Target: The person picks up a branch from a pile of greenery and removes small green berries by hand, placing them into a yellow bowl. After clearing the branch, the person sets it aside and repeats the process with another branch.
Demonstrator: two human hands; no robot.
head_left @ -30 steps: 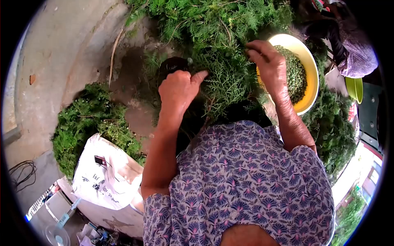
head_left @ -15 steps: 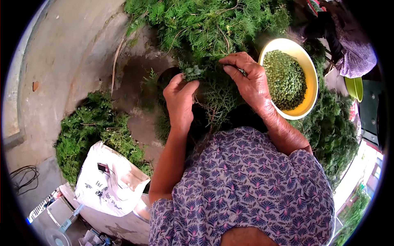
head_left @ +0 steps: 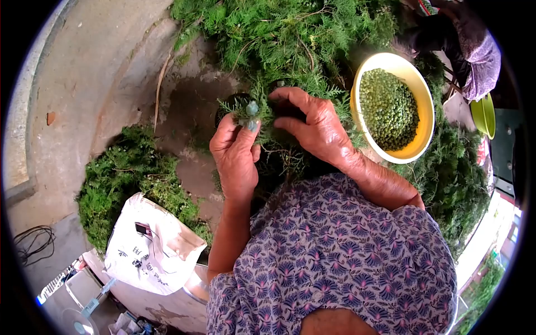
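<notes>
My left hand [head_left: 234, 156] pinches a leafy evergreen sprig [head_left: 261, 95] between thumb and fingers. Pale blue-green cones [head_left: 252, 109] show on the sprig beside the thumb tip. My right hand [head_left: 318, 129] is just right of the sprig, its thumb and forefinger apart with nothing visible between them. Below both hands, a thin branched twig [head_left: 285, 159] hangs over my lap. Close to the right wrist stands a yellow basin [head_left: 425, 111], part filled with small round green cones [head_left: 388, 109].
A large heap of evergreen branches [head_left: 268, 39] lies ahead, and smaller piles lie left [head_left: 128, 173] and right [head_left: 446, 184]. A white sack [head_left: 151, 245] with a phone on it is at lower left. Another person [head_left: 474, 56] sits at upper right by a green basin [head_left: 483, 114].
My right hand has moved left from beside the basin toward the sprig, and its pinch has opened. The left hand has shifted slightly left and down, turning the sprig so its cones show.
</notes>
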